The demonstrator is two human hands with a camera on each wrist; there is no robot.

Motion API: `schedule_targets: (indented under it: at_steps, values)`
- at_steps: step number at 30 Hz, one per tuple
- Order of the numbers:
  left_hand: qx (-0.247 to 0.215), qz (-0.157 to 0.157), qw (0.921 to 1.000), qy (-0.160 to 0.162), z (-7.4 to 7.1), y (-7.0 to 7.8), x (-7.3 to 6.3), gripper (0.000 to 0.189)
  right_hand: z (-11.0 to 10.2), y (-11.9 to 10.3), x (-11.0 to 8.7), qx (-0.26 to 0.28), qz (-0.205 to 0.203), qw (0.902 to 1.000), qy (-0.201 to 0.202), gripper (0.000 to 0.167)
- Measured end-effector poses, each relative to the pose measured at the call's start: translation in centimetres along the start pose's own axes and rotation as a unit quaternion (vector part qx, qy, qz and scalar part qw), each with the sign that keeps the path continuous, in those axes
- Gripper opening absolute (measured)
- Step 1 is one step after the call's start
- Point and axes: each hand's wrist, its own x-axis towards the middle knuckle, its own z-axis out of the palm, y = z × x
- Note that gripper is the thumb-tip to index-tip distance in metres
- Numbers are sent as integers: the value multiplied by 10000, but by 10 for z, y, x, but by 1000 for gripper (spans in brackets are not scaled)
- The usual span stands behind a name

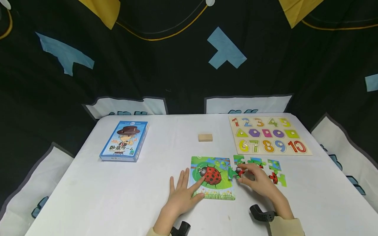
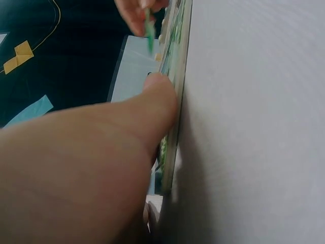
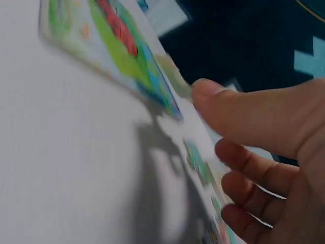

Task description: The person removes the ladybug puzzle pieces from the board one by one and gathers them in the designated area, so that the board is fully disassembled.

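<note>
The left hand (image 1: 182, 198), fingers spread, rests on the left side of a square, glossy ladybird picture board (image 1: 213, 177). The right hand (image 1: 260, 183) pinches a small, flat green jigsaw piece (image 2: 150, 38) near its right edge. Beyond lie loose, colourful printed pieces (image 1: 274, 165).

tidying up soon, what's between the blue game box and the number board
In the head view, a small wooden block lies between the blue game box and the number board, with bare white table on either side.

A block (image 1: 205, 137) lies between box (image 1: 124, 141) and number board (image 1: 267, 127)
</note>
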Motion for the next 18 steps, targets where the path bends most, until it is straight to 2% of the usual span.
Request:
schedule_targets:
  at_steps: [4, 8, 13, 18]
  values:
    - [-19, -11, 10000, -5, -1, 1, -1, 54, -3, 7, -9, -595, -30, 9982, 117, 42]
    - [1, -42, 10000, 8, -2, 1, -4, 54, -1, 10, -10, -923, 14, 9955, 234, 43]
    - [-23, -42, 10000, 45, -4, 1, -4, 54, 3, 6, -8, -1101, 124, 9935, 277, 49]
    - [-75, -13, 10000, 40, -3, 2, -2, 55, 12, -6, -7, -891, -243, 9957, 73, 50]
